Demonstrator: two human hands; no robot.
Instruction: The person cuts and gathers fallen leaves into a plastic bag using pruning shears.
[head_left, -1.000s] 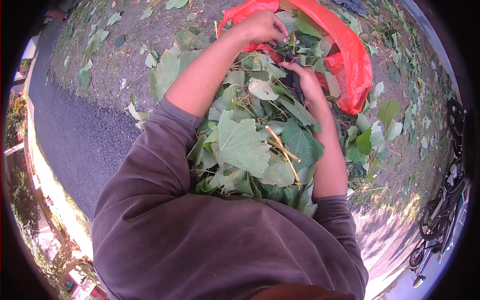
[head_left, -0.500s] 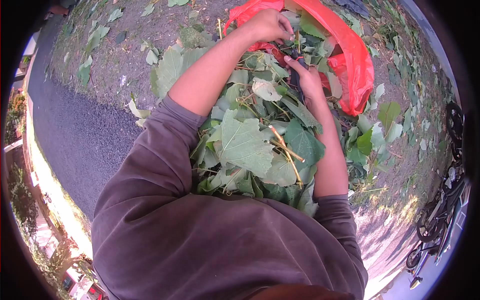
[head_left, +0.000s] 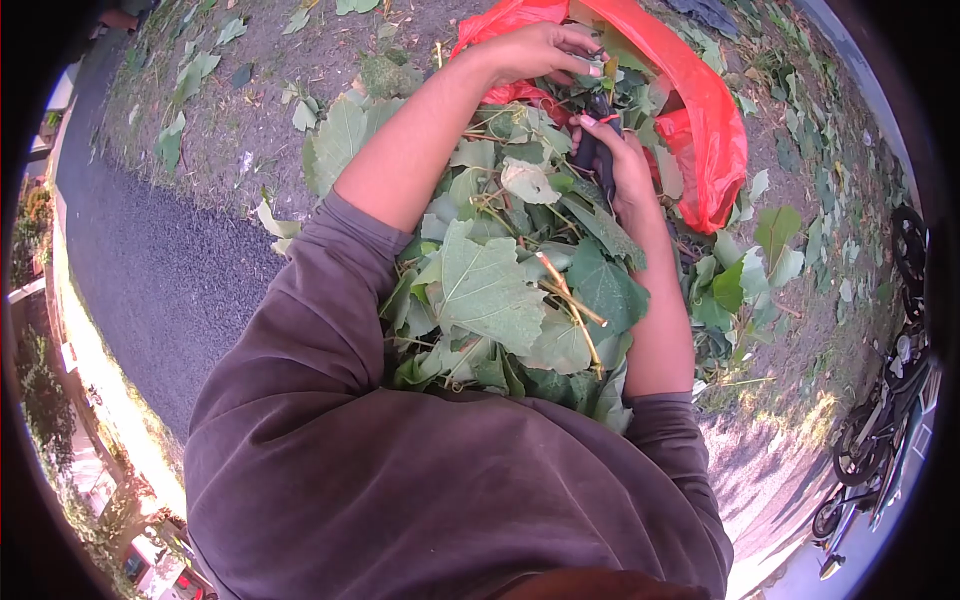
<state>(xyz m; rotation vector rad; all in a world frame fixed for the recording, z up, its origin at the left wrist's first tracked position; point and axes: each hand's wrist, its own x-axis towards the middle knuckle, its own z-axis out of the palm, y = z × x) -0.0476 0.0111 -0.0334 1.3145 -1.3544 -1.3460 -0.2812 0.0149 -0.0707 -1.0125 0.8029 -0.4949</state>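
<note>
My right hand [head_left: 625, 165] is wrapped round black-handled pruning shears [head_left: 604, 172], whose blades point away from me toward the mouth of a red plastic bag [head_left: 715, 150]. Just beyond the shears, my left hand [head_left: 535, 54] has its thumb and fingertips closed on what looks like a thin vine stem [head_left: 611, 72]; the exact grip is partly hidden. Cut leaves lie inside the bag. Between my forearms is a heap of large green vine leaves [head_left: 490, 290], with bare cut stems [head_left: 572, 300] on top.
Loose leaves [head_left: 780, 240] are scattered over the soil on both sides. A dark paved strip [head_left: 180, 270] runs along the left. Bicycles [head_left: 870, 430] stand at the far right, and a dark cloth [head_left: 705, 14] lies beyond the bag.
My left hand has shifted slightly to the right, its fingers stretching farther over the bag's mouth. The shears' handles have spread wider apart in my right hand. The leaf heap stays put.
</note>
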